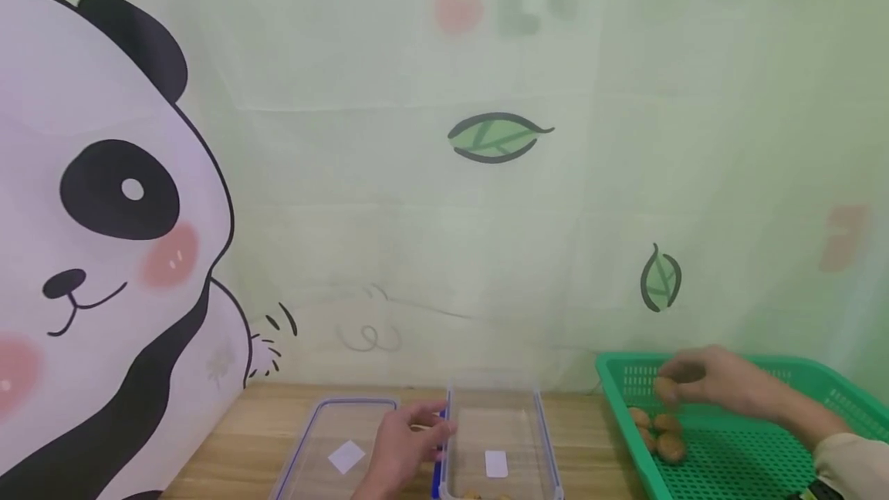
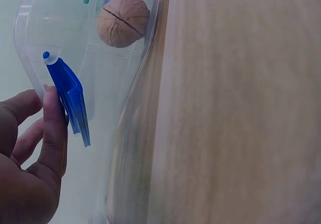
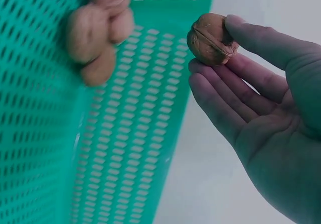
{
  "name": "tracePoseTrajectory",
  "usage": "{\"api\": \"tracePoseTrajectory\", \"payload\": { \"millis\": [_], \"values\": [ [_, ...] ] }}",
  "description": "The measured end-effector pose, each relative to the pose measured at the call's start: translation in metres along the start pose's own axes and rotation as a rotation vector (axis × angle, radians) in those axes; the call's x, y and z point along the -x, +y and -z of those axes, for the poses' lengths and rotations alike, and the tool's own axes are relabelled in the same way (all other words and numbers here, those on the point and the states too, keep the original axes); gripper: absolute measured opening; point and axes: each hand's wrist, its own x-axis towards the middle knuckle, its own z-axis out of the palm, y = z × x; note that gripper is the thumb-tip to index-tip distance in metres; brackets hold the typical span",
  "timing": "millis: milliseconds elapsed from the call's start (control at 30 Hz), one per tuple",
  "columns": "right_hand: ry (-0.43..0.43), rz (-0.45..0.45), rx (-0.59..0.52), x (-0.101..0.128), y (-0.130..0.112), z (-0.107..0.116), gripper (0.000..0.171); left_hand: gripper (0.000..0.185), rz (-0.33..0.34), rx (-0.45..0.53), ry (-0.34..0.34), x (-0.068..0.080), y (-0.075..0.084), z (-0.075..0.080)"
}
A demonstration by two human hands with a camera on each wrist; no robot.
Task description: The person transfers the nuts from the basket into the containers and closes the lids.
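Backdrop point(image 1: 444, 199): a pale green curtain printed with a panda and leaves hangs behind the wooden table point(image 1: 264, 423)
Basket point(image 1: 757, 469): a green perforated tray sits at the right end of the table, with a small cluster of walnuts point(image 1: 660, 430) in its near-left corner
Clear box point(image 1: 496, 438): it stands open at the middle of the table, and the left wrist view shows at least one walnut lying inside against the wall
Lid point(image 1: 333, 446): it lies flat just left of the box
Right hand point(image 1: 715, 384): it hovers above the basket, thumb and fingertips pinching one walnut point(image 3: 210, 38), the other fingers loosely extended
Left hand point(image 1: 406, 438): its fingers curl against the left wall of the box, the thumb point(image 2: 52, 128) pressing the blue latch point(image 2: 70, 101)
Doing it well, as a judgement: the pinch looks light, so the nut should travel low and level across the basket rim, and be let go only once it is over the open box, while the left hand steadies the wall
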Motion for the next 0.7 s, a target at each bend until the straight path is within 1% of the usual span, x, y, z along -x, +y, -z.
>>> {"api": "tracePoseTrajectory", "payload": {
  "millis": [100,267,333,533,700],
  "values": [
    [0.024,0.010,0.012,-0.002,-0.012,0.001,0.030,0.041,0.003,-0.007,0.005,0.000,0.001,0.000],
    [0.058,0.013,0.036,-0.005,-0.034,0.002,0.038,0.040,0.001,-0.009,0.007,0.001,0.003,-0.001],
    [0.072,0.022,0.033,-0.006,-0.043,0.000,0.040,0.040,0.009,-0.012,0.007,0.001,0.004,-0.001],
    [0.106,0.065,0.016,-0.008,-0.071,-0.006,0.038,0.041,0.024,-0.022,0.011,0.001,0.002,0.000],
    [0.126,0.113,-0.033,-0.008,-0.090,-0.011,0.036,0.041,0.023,-0.018,0.010,0.000,0.001,0.000]
  ]
}}
